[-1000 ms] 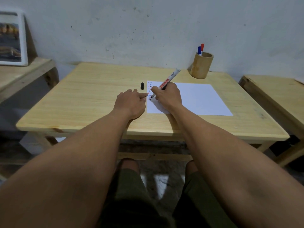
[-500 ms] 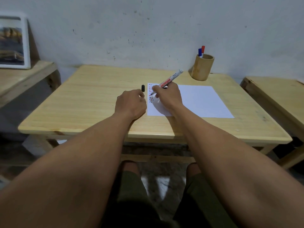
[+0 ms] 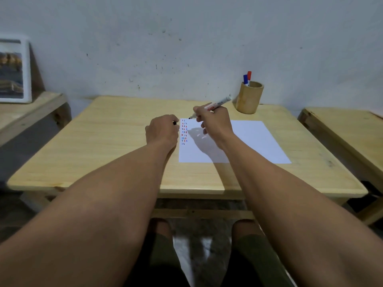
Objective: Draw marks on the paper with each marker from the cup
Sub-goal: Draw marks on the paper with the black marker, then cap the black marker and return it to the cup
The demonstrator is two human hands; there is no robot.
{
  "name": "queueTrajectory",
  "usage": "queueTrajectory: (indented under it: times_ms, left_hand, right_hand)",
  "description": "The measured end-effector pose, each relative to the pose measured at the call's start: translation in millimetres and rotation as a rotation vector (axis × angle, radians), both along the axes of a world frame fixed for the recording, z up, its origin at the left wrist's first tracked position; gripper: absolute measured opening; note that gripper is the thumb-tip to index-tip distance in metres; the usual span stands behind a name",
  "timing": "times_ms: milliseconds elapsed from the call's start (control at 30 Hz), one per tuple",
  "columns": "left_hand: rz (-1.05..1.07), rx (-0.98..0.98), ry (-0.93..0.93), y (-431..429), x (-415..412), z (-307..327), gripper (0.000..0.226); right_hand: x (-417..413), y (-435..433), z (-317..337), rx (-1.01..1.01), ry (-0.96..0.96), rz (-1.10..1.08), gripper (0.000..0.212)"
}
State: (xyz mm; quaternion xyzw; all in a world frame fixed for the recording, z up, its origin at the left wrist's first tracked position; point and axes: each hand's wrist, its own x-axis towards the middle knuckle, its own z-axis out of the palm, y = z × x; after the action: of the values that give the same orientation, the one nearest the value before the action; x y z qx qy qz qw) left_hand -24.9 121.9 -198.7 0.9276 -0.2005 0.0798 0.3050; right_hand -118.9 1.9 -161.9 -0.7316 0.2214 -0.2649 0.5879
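A white sheet of paper (image 3: 248,141) lies on the wooden table (image 3: 103,146), with short red, blue and black marks (image 3: 184,131) in columns along its left edge. My right hand (image 3: 215,125) grips a white marker (image 3: 217,104) with a black tip. The marker is raised just above the paper's top left corner, and the hand's shadow falls on the sheet. My left hand (image 3: 162,131) rests left of the paper, its fingers closed on the small black cap (image 3: 175,122). A bamboo cup (image 3: 249,98) at the back right holds a blue marker (image 3: 245,79) and a red marker (image 3: 249,75).
A second wooden table (image 3: 348,129) stands close on the right. A lower wooden shelf (image 3: 27,108) on the left carries a framed picture (image 3: 12,69) leaning on the wall. My knees show under the table's front edge.
My right hand has lifted the marker off the paper. My left hand has moved forward to the black cap, which lay on the table, and closed on it.
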Motion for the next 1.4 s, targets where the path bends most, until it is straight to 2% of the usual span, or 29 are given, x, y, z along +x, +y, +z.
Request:
queueTrajectory:
  times_ms: [133,367,633,800,900,1033,1200,1300,1400]
  left_hand:
    - [0.026,-0.085,0.042,-5,2,9,0.023]
    - [0.035,-0.434,0.171,-12,1,53,0.02]
    - [0.017,-0.747,0.329,-25,-6,80,0.016]
    - [-0.02,-0.821,0.433,-30,-15,94,0.011]
    - [-0.05,-0.827,0.5,-32,-18,100,0.017]
    - [-0.083,-0.844,0.559,-31,-21,108,0.012]
    - [-0.121,-0.855,0.617,-28,-26,117,0.013]
    - [-0.122,-0.869,0.643,-28,-27,121,0.013]
    - [-0.128,-0.878,0.656,-27,-25,124,0.013]
  right_hand:
    - [-4,-4,9,0.076,-0.009,0.014,0.026]
    - [-10,-15,23,0.072,-0.072,-0.049,0.006]
    - [-18,-21,40,0.224,-0.173,-0.073,0.006]
    - [-20,-18,47,0.301,-0.203,-0.083,0.006]
    - [-20,-17,49,0.34,-0.237,-0.068,0.005]
    - [-21,-18,52,0.462,-0.297,-0.05,0.007]
    - [-22,-19,51,0.472,-0.302,-0.068,0.015]
    - [-24,-20,51,0.491,-0.311,-0.053,0.005]
    - [-26,-22,51,0.497,-0.297,-0.028,0.005]
